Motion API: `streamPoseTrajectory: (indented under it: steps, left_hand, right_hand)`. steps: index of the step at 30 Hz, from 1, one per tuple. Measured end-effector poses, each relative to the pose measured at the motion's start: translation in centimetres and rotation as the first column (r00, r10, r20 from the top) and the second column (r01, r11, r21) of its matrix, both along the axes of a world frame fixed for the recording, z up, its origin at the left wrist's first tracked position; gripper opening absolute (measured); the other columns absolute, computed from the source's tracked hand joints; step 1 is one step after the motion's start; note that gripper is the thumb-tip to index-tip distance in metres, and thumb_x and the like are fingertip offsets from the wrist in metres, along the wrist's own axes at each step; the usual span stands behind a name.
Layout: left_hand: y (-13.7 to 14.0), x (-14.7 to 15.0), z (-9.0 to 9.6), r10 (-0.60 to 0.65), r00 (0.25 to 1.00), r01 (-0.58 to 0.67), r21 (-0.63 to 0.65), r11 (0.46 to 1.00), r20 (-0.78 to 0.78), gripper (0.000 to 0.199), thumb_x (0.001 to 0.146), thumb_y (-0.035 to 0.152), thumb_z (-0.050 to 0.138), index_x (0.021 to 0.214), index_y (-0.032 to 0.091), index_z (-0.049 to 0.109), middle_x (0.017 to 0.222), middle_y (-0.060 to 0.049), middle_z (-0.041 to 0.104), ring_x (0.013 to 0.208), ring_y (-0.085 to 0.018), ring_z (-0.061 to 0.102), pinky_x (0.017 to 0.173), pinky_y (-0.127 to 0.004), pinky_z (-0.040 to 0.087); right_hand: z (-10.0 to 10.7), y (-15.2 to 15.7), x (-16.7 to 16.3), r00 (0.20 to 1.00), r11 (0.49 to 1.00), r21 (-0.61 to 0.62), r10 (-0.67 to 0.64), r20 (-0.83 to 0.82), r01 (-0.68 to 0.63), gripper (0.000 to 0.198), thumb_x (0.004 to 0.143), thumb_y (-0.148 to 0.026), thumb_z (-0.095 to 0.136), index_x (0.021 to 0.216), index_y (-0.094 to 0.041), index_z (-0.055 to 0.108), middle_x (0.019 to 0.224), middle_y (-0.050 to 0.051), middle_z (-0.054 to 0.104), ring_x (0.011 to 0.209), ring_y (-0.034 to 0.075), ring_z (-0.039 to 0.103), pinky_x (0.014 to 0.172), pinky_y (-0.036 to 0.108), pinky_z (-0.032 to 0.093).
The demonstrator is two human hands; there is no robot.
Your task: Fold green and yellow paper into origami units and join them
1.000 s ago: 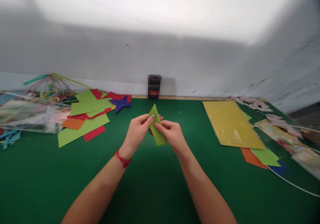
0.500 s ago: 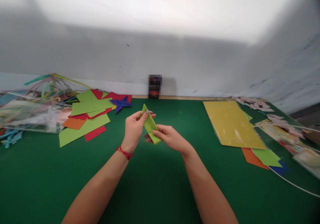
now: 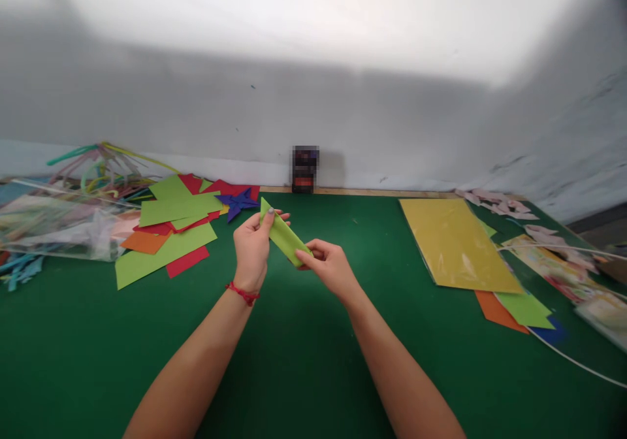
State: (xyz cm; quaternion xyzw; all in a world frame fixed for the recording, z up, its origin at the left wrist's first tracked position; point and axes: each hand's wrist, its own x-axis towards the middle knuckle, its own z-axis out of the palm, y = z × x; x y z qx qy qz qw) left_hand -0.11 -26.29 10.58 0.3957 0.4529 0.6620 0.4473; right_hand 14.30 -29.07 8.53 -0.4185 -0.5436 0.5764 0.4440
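Observation:
A folded strip of lime-green paper (image 3: pixel 287 238) is held above the green table, slanting from upper left to lower right. One end comes to a point at the upper left. My left hand (image 3: pixel 253 246) pinches it near that pointed tip, thumb on top. At the lower end, my right hand (image 3: pixel 329 266) grips the paper between thumb and fingers. Beyond my left hand lies a dark blue folded paper star (image 3: pixel 238 204), next to a heap of green paper pieces (image 3: pixel 176 210).
Red paper (image 3: pixel 187 261) and orange paper (image 3: pixel 145 242) pieces lie at left, beside a clear plastic bag (image 3: pixel 98 233) and pipe cleaners (image 3: pixel 100 164). A blurred-out phone-like object (image 3: pixel 304 170) leans on the wall. A yellow paper pack (image 3: pixel 458 246) lies at right on the green table (image 3: pixel 304 360).
Both hands have shifted the green paper slightly left and up. It now lies at a flatter slant, and my right hand's fingers have drawn in around its lower end.

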Motion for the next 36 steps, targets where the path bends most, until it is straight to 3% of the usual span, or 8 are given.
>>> streamPoseTrajectory:
  steps: [11, 14, 17, 22, 26, 30, 34, 36]
  left_hand:
    - [0.2, 0.2, -0.5, 0.080, 0.993, -0.082, 0.019, 0.996, 0.090, 0.032, 0.077, 0.042, 0.060, 0.086, 0.012, 0.065, 0.087, -0.012, 0.071, 0.077, -0.019, 0.068, 0.070, -0.031, 0.053]
    - [0.2, 0.4, -0.5, 0.095, 0.991, -0.096, 0.007, 0.995, 0.099, 0.031, 0.077, 0.042, 0.061, 0.085, 0.012, 0.065, 0.086, -0.012, 0.071, 0.076, -0.019, 0.068, 0.069, -0.030, 0.053]
    - [0.2, 0.7, -0.6, 0.090, 0.990, -0.089, -0.014, 0.996, 0.110, 0.029, 0.076, 0.040, 0.062, 0.085, 0.012, 0.065, 0.087, -0.011, 0.071, 0.076, -0.018, 0.067, 0.068, -0.029, 0.052]
    - [0.3, 0.8, -1.0, 0.099, 0.978, -0.092, -0.048, 0.995, 0.183, 0.028, 0.075, 0.038, 0.064, 0.083, 0.011, 0.065, 0.086, -0.011, 0.071, 0.074, -0.017, 0.067, 0.069, -0.029, 0.052]
    - [0.6, 0.6, -1.2, 0.141, 0.969, -0.131, -0.062, 0.989, 0.204, 0.026, 0.074, 0.035, 0.065, 0.081, 0.010, 0.066, 0.084, -0.011, 0.071, 0.072, -0.017, 0.067, 0.068, -0.028, 0.052]
    - [0.8, 0.6, -1.3, 0.148, 0.966, -0.134, -0.080, 0.988, 0.214, 0.024, 0.074, 0.034, 0.065, 0.080, 0.011, 0.066, 0.082, -0.011, 0.071, 0.072, -0.018, 0.067, 0.068, -0.029, 0.051]
    - [0.9, 0.6, -1.5, 0.145, 0.968, -0.133, -0.070, 0.989, 0.205, 0.025, 0.075, 0.035, 0.064, 0.080, 0.011, 0.066, 0.084, -0.011, 0.072, 0.074, -0.018, 0.067, 0.067, -0.027, 0.050]
    - [0.9, 0.6, -1.5, 0.142, 0.968, -0.132, -0.058, 0.989, 0.206, 0.025, 0.075, 0.036, 0.064, 0.081, 0.011, 0.066, 0.084, -0.011, 0.072, 0.074, -0.017, 0.067, 0.067, -0.027, 0.050]
  right_hand:
    - [-0.7, -0.1, -1.3, 0.979, 0.986, -0.022, -0.168, -0.115, 0.166, 0.028, 0.072, -0.044, 0.066, 0.076, -0.016, 0.063, 0.068, 0.003, 0.069, 0.065, 0.019, 0.068, 0.068, 0.036, 0.058]
    - [-1.1, 0.0, -1.8, 0.975, 0.990, -0.086, -0.124, -0.187, 0.109, 0.030, 0.069, -0.041, 0.069, 0.083, -0.016, 0.061, 0.078, 0.005, 0.070, 0.073, 0.020, 0.069, 0.066, 0.034, 0.058]
    - [-1.3, 0.1, -2.2, 0.978, 0.990, -0.138, -0.066, -0.200, 0.039, 0.033, 0.069, -0.042, 0.069, 0.084, -0.015, 0.058, 0.074, 0.006, 0.070, 0.063, 0.018, 0.069, 0.058, 0.030, 0.057]
    - [-2.0, -0.1, -2.8, 0.972, 0.987, -0.082, -0.153, -0.177, 0.140, 0.030, 0.074, -0.044, 0.063, 0.075, -0.016, 0.053, 0.053, -0.001, 0.064, 0.039, 0.013, 0.060, 0.039, 0.023, 0.049]
    - [-2.7, 0.1, -2.9, 0.977, 0.995, -0.081, -0.077, -0.198, 0.062, 0.029, 0.072, -0.040, 0.067, 0.079, -0.016, 0.051, 0.057, -0.001, 0.066, 0.046, 0.015, 0.065, 0.045, 0.024, 0.054]
    - [-2.7, 0.4, -2.3, 0.986, 0.997, -0.065, -0.041, -0.165, 0.030, 0.031, 0.073, -0.042, 0.065, 0.080, -0.016, 0.051, 0.057, -0.001, 0.065, 0.040, 0.013, 0.062, 0.039, 0.022, 0.051]
    - [-2.6, 0.5, -1.8, 0.979, 0.994, -0.094, 0.026, -0.203, -0.046, 0.038, 0.079, -0.053, 0.053, 0.089, -0.016, 0.052, 0.072, 0.006, 0.070, 0.057, 0.017, 0.068, 0.048, 0.026, 0.055]
    - [-2.6, 0.6, -1.7, 0.979, 0.995, -0.091, 0.010, -0.203, -0.029, 0.041, 0.082, -0.056, 0.045, 0.084, -0.016, 0.052, 0.065, 0.006, 0.069, 0.053, 0.017, 0.067, 0.047, 0.027, 0.054]
